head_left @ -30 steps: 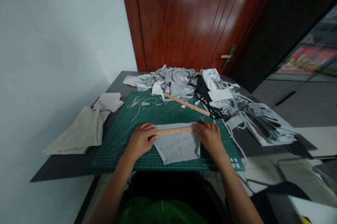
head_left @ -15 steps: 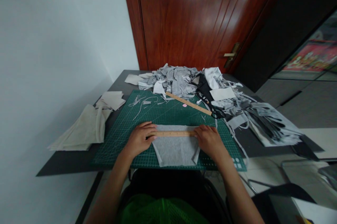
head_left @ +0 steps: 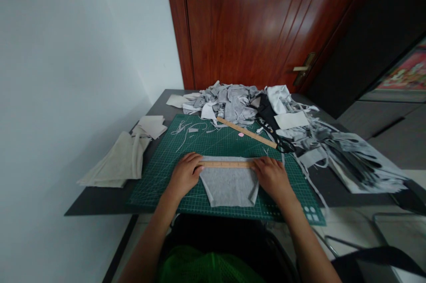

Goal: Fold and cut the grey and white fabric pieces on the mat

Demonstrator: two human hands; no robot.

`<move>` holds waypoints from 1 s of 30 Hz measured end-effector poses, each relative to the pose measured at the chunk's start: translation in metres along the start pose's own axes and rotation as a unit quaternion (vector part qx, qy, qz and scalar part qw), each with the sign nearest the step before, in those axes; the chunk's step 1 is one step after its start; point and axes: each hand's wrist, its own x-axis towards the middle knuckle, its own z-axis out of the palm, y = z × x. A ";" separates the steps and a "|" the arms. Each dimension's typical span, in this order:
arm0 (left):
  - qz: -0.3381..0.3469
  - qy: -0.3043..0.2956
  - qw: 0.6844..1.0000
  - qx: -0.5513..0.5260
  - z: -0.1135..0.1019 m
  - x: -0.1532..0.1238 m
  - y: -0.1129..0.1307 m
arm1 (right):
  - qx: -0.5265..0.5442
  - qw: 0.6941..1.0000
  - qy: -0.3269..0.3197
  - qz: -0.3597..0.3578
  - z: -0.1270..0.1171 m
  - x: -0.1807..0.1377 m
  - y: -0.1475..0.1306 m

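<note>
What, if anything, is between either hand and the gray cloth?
Only the wooden ruler, lying across the gray cloth near its far edge, with the left hand and right hand at its ends. Nothing visible covers the cloth's near part; the other ruler lies farther back.

Your light's dim, cool: glare on wooden door (head_left: 239, 34) at 12, cabinet (head_left: 361, 48) near-black at 2, soft shadow on white wall (head_left: 83, 65) at 9, edges stretched.
</note>
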 end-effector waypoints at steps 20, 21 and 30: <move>0.003 -0.008 0.999 0.031 -0.004 -0.002 0.001 | -0.024 0.997 -0.013 0.069 0.000 -0.005 0.012; 0.001 -0.005 1.000 0.024 -0.003 -0.002 -0.001 | -0.025 0.997 -0.012 0.075 0.001 -0.004 0.012; -0.041 0.020 0.998 -0.041 0.004 -0.002 -0.012 | 0.002 0.999 0.020 0.029 0.000 -0.003 0.010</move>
